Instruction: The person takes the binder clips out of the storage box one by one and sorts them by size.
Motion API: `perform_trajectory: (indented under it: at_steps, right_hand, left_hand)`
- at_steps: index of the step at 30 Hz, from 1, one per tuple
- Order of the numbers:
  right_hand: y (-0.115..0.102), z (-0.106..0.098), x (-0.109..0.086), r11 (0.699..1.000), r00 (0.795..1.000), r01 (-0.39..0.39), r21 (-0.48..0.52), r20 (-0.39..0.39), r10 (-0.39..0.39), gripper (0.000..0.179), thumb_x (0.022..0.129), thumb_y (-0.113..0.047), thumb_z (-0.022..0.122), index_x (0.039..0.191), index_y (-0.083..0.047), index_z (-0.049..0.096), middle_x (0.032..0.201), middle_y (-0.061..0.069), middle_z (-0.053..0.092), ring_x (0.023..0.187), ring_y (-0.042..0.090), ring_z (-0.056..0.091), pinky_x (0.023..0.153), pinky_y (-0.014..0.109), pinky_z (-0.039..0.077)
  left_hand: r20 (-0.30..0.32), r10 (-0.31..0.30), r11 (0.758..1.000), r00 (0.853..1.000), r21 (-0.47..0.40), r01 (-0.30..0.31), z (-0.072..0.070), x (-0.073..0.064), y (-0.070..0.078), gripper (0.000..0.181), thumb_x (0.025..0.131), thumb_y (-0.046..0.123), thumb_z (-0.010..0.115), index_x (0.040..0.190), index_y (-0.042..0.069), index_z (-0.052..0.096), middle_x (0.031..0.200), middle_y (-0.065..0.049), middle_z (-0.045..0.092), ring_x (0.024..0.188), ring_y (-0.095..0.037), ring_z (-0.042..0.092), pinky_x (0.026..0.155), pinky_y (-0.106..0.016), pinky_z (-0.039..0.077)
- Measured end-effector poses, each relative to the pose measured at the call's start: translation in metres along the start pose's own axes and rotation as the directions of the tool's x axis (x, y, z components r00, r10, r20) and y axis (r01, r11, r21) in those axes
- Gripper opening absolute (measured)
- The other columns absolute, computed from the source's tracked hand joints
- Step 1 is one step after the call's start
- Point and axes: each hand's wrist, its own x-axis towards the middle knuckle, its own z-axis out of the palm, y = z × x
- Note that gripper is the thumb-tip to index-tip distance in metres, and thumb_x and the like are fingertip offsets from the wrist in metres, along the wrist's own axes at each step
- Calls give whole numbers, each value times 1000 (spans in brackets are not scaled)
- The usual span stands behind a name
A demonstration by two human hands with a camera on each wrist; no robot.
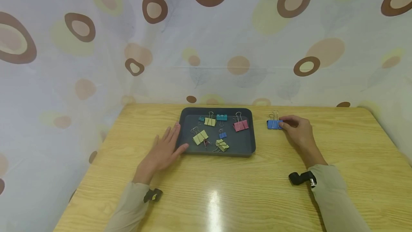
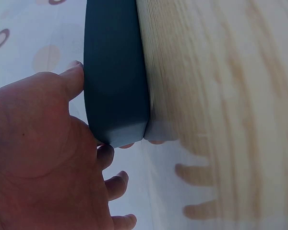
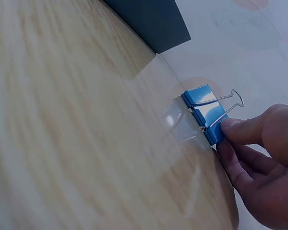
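Tray (image 1: 239, 146) contents reach me only through the head camera: three pale yellow clips (image 1: 200, 137), two teal clips (image 1: 221, 117), a large pink clip (image 1: 240, 125), a small red clip (image 1: 206, 142) and a small blue clip (image 1: 223, 135). From both wrists I get just the outside of the dark walls.

The person's left hand (image 1: 163, 151) lies against the tray's left end, fingers extended, gripping nothing. The head feed gives me its back; the left wrist feed gives me its palm, the thumb touching the tray wall and the other fingers around the corner.

The right hand (image 1: 299, 131) pinches the right end of a blue binder clip (image 1: 271, 125), to the right of the tray and apart from it, toward the back of the table (image 1: 231, 189). My head feed shows two wire handles pointing up. The right wrist feed shows me only one clearly, but adds the thumb on a glossy blue face, a fingertip just beneath, and the clip's reflection in the tabletop.
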Motion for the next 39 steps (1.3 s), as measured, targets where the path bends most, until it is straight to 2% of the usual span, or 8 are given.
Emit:
perform_trajectory:
  at_steps: [4, 6, 12, 16, 23, 33, 35, 39]
  right_hand:
    - [-4, -5, -4, 992, 995, -93, 84, 47, 90, 40, 103, -32, 64, 131, -4, 68, 127, 17, 66, 108, 18, 60, 82, 18, 50]
    - [-6, -8, -6, 990, 995, -92, 109, 44, 87, 41, 104, -33, 63, 132, -4, 67, 127, 16, 65, 107, 15, 60, 80, 17, 51]
    - [-9, -17, -6, 975, 995, 95, 200, -36, -89, 36, 101, -17, 67, 126, 8, 66, 113, 11, 72, 95, 3, 65, 80, 11, 50]
    - [-21, -17, -6, 957, 992, 126, 262, -17, -126, 37, 100, -17, 70, 127, 8, 66, 112, 1, 73, 97, 1, 68, 82, 12, 51]
    - [-40, -4, -8, 957, 982, 178, 227, 28, -189, 34, 99, -16, 70, 126, 6, 66, 121, 19, 69, 103, 3, 66, 87, 10, 49]
    - [-50, 30, -8, 941, 961, 257, 219, 47, -273, 29, 94, -5, 75, 119, 9, 69, 111, 28, 70, 93, 3, 66, 83, 11, 52]
    - [-51, 36, -9, 943, 959, 266, 201, 43, -280, 30, 93, -3, 76, 119, 9, 69, 111, 26, 70, 95, 8, 66, 85, 16, 55]
    - [-54, 46, -9, 938, 950, 305, 163, 21, -312, 32, 89, 1, 78, 119, 7, 70, 113, 23, 71, 102, 30, 68, 92, 39, 57]
  left_hand:
    - [-5, 2, 1000, 1000, 8, -2, 0, 0, 0, 86, 106, 65, 30, 166, 9, 5, 173, -3, 0, 157, -36, 7, 120, -69, 6]
    - [-11, 7, 1000, 1000, 7, -7, 0, 0, 0, 87, 105, 66, 30, 166, 8, 6, 173, -4, 1, 157, -37, 8, 119, -69, 6]
    - [-19, 8, 1000, 1000, -4, -8, 0, -1, 0, 88, 105, 66, 30, 165, 6, 9, 173, -5, 2, 156, -38, 10, 119, -70, 7]
    - [-10, -2, 1000, 1000, 3, 2, 2, 0, -1, 87, 105, 67, 30, 166, 9, 6, 173, -2, -1, 157, -35, 8, 120, -68, 6]
    - [-6, -6, 1000, 1000, 7, 6, 2, 0, -2, 86, 105, 67, 29, 166, 10, 5, 173, -1, -1, 157, -35, 8, 120, -68, 5]
    - [1, -5, 1000, 1000, 5, 5, 0, -1, -1, 87, 105, 66, 29, 166, 9, 4, 173, -4, 0, 157, -35, 6, 120, -67, 5]
    - [0, 0, 1000, 1000, 9, 0, 1, 0, -1, 87, 105, 66, 30, 166, 9, 5, 173, -4, 0, 157, -36, 7, 120, -68, 6]
    - [0, 5, 1000, 1000, 14, -5, 0, 0, 0, 87, 106, 65, 29, 166, 8, 4, 173, -4, -1, 157, -37, 7, 120, -68, 6]
